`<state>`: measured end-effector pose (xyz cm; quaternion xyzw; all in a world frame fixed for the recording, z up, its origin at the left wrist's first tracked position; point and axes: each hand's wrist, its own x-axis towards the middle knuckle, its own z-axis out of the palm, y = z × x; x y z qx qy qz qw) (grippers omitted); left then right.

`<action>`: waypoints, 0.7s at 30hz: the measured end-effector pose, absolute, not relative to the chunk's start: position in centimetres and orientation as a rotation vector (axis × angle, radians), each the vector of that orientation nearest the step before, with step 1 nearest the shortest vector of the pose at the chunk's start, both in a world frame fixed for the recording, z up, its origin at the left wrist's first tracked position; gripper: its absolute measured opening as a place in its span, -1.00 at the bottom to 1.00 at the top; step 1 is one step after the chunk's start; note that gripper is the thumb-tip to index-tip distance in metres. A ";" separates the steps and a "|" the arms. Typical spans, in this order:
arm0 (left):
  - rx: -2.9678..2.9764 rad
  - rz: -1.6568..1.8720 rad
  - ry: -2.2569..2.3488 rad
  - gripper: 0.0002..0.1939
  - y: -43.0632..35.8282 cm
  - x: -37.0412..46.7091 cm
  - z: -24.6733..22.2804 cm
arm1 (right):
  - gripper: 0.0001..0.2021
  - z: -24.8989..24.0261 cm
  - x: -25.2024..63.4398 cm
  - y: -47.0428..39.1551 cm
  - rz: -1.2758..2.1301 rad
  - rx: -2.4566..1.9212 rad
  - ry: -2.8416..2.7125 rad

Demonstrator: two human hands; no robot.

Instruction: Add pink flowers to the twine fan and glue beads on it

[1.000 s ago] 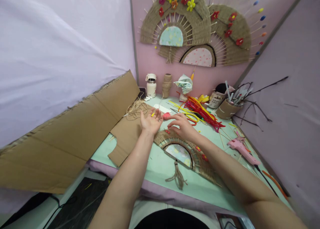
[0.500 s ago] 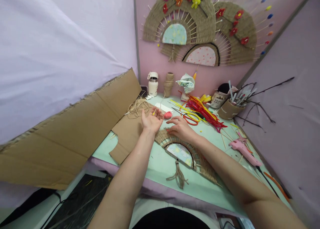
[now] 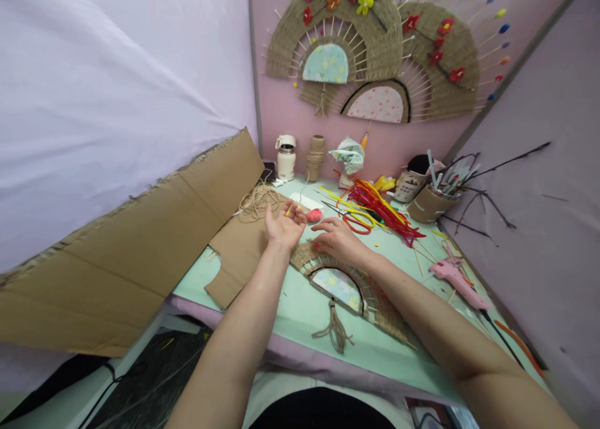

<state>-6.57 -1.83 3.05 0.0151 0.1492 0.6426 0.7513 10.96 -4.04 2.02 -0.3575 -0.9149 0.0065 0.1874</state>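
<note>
My left hand point(image 3: 285, 227) is palm up with its fingers loosely curled. It holds a small yellow piece point(image 3: 288, 209) lying against the fingers; its exact kind is too small to tell. My right hand point(image 3: 338, 238), palm down and fingers bent but apart, hovers over the upper edge of a twine-woven fan point(image 3: 304, 254). Nothing shows between its fingers. The fan has a pale floral half-round centre point(image 3: 338, 285) and a twine tassel point(image 3: 334, 329) hanging toward me. Just beyond the hands sits a coral-red lump point(image 3: 314, 215), and scissors point(image 3: 351, 217) with red-orange handles lie beside it.
Left stand cardboard sheets point(image 3: 187, 210) and tangled twine point(image 3: 260, 202). A bottle point(image 3: 286, 158), twine spool point(image 3: 316, 157) and red and yellow pipe cleaners point(image 3: 384, 210) line the back. A pink glue gun point(image 3: 459, 282), tool cup point(image 3: 431, 205) and branches point(image 3: 492, 207) occupy the right.
Both hands stay almost where they were; the fingers shift only slightly. A bit of yellow now shows by my left fingertips. The view has moved very slightly.
</note>
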 end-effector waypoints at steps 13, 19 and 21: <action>0.044 1.401 0.352 -0.65 -1.6 -6.3 2.9 | -0.69 3.1 13.3 -7.5 -0.030 -1.135 -2.618; 0.056 1.395 0.358 -0.68 -1.7 -6.2 2.7 | -0.58 1.9 13.3 -8.9 0.003 -1.262 -2.650; 0.054 1.396 0.358 -0.68 -1.7 -6.2 2.8 | -0.58 1.9 13.2 -8.9 0.018 -1.281 -2.653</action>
